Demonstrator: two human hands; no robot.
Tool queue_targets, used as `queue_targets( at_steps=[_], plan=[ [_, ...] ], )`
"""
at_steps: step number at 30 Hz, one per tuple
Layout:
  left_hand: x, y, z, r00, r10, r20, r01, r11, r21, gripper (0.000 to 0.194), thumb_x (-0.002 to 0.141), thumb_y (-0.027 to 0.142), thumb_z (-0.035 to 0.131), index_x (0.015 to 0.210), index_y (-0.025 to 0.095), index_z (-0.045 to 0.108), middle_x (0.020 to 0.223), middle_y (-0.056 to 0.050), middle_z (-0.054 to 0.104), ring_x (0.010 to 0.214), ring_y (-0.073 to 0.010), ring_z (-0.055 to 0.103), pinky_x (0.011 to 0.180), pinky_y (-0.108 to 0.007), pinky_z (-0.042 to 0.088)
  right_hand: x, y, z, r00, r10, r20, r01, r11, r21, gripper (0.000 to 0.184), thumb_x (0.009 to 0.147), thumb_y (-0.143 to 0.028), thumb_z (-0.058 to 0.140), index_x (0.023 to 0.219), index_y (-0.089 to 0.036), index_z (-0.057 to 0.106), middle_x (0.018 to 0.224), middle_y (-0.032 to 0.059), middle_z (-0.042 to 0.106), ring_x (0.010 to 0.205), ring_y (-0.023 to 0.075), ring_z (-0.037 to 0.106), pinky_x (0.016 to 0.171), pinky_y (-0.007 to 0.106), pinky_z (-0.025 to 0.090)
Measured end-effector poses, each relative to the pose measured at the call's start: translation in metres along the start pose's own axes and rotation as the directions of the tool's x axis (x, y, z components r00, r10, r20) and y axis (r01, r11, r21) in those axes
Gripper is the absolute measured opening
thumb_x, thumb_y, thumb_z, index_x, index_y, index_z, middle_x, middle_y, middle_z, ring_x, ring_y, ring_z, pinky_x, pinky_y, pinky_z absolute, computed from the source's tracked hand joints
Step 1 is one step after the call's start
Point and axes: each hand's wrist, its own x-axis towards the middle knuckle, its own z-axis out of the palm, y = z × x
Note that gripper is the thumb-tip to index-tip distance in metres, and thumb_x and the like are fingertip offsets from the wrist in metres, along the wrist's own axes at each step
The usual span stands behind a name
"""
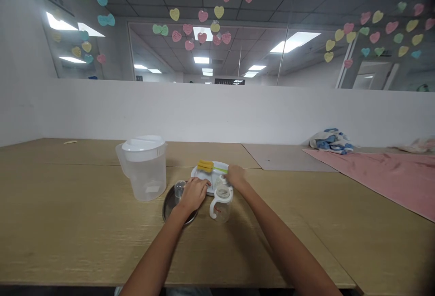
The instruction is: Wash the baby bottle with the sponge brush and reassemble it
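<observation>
"Head camera view, then: where are those two hands?"

"The left hand (192, 195) is over the near edge of a white plate (204, 170), fingers close together and curled down. I can't tell whether they're clamped on anything."

"And the right hand (236, 176)?"

"At the plate's right side, fingers bunched together beside the green handle of a bottle brush (219, 169) and just above a clear cup with white handles (220, 207). Whether they grip either one, I can't tell."

"What's the yellow part?"

"That's the brush's sponge head, lying on the far side of the plate."

"And the little glass-looking thing on the left?"

"A small clear cup (180, 189), upright on a dark round metal tray (171, 207), just left of the left hand."

"What else is on the wooden table (84, 223)?"

"A plastic pitcher (144, 176) with a white lid stands left of the tray. Far off to the right, a pink towel (374, 173) lies spread, with a crumpled blue-and-white cloth (331, 142) beyond it."
</observation>
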Motion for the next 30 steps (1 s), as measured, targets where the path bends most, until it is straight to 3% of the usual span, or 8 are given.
queue_targets(
  at_steps=[7, 16, 22, 30],
  plan=[
    [0.000, -0.001, 0.003, 1.000, 0.010, -0.005, -0.010, 1.000, 0.014, 0.033, 0.085, 0.015, 0.030, 0.096, 0.021, 0.061, 0.090, -0.005, 0.066, 0.090, -0.0183, 0.056, 0.089, -0.033, 0.034, 0.000, -0.005, 0.000, 0.999, 0.018, -0.026, -0.019, 1.000, -0.023, 0.025, 0.073, -0.027, 0.063, 0.093, -0.012, 0.067, 0.094, 0.0162, 0.066, 0.086, 0.0254, 0.063, 0.065, 0.028, 0.046],
    [0.001, -0.001, 0.001, 1.000, 0.010, -0.002, -0.010, 1.000, 0.016, 0.032, 0.085, 0.016, 0.031, 0.095, 0.020, 0.061, 0.089, -0.006, 0.066, 0.090, -0.0193, 0.057, 0.089, -0.034, 0.035, -0.002, -0.002, 0.000, 0.997, -0.069, 0.028, 0.069, 0.998, 0.002, 0.036, 0.071, -0.047, 0.062, 0.089, -0.016, 0.067, 0.088, 0.0106, 0.069, 0.082, 0.0231, 0.064, 0.060, 0.025, 0.043],
    [0.000, 0.000, 0.001, 1.000, 0.010, -0.005, -0.010, 1.000, -0.022, 0.031, 0.086, 0.017, 0.031, 0.095, 0.020, 0.061, 0.095, -0.006, 0.066, 0.094, -0.0193, 0.057, 0.087, -0.034, 0.036, -0.002, -0.008, 0.008, 0.990, -0.139, 0.020, 0.139, 0.990, -0.026, 0.027, 0.069, -0.034, 0.065, 0.090, -0.017, 0.067, 0.091, 0.0099, 0.068, 0.085, 0.0226, 0.064, 0.064, 0.025, 0.042],
    [0.001, -0.003, 0.003, 1.000, 0.023, -0.010, -0.023, 1.000, -0.013, 0.031, 0.085, 0.016, 0.031, 0.094, 0.020, 0.061, 0.094, -0.005, 0.066, 0.093, -0.0193, 0.057, 0.088, -0.035, 0.036, 0.002, -0.008, 0.016, 0.990, -0.143, -0.003, 0.143, 0.990, -0.009, 0.025, 0.067, -0.036, 0.066, 0.086, -0.020, 0.069, 0.088, 0.0086, 0.069, 0.085, 0.0220, 0.063, 0.070, 0.026, 0.040]
  ],
)
